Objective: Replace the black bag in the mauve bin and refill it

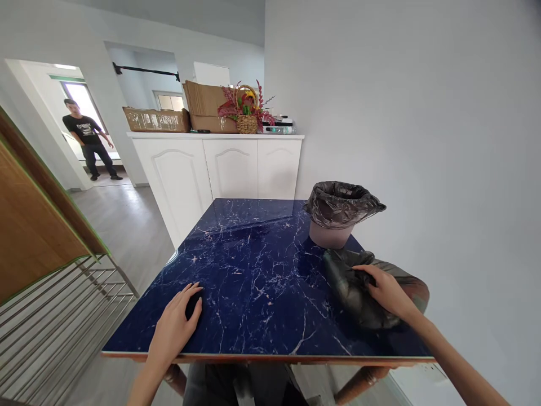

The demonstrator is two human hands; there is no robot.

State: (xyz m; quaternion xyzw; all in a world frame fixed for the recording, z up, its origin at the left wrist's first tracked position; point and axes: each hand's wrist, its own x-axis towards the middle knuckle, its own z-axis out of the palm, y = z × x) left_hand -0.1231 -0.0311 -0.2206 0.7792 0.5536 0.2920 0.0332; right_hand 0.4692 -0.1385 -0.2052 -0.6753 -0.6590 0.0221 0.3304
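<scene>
On the right side of the blue marbled table [253, 270] lies a filled black garbage bag [355, 293], its contents hidden. My right hand [386, 290] is closed on the gathered top of that bag. Just behind the bag stands a light-coloured trash bin [332, 235] with a black liner [342, 206] folded over its rim. At the front left, my left hand [177, 318] rests on the tabletop with its fingers stretched out, holding nothing.
A white cabinet [232, 169] stands beyond the table, bearing cardboard boxes [156, 120] and a flower basket [246, 123]. The wall [422, 141] borders the right side. A metal rack [63, 327] is at left; a person [87, 135] stands in the far doorway.
</scene>
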